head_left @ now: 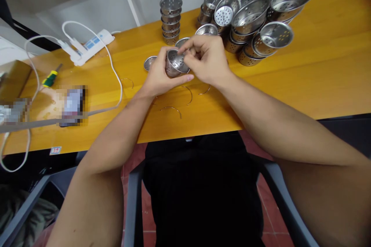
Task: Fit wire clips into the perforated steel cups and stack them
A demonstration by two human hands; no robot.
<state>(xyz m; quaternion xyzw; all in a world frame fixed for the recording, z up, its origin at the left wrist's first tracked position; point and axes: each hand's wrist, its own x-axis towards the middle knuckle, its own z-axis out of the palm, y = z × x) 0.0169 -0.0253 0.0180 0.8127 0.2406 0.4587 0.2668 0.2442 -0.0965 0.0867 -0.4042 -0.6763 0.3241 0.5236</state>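
A perforated metal cup [174,63] is tilted with its mouth toward me, and my left hand [160,75] is wrapped round its left side and underside. At the cup's right rim, my right hand [204,58] has its fingers pinched together; a thin wire seems to run along the rim there, but its hold is too small to make out. Thin curved wires [173,108] lie on the wooden table [203,117] below my hands. Just left of the cup sits a small metal piece [150,63]. Behind my hands more metal cups [206,30] stand partly hidden.
A stack of metal cups [171,19] stands at the back, with several larger stacks [251,19] to its right. On the left are a white power strip [92,48] with cables, a green-yellow screwdriver [50,78] and a phone [73,106]. Chair armrests flank my lap.
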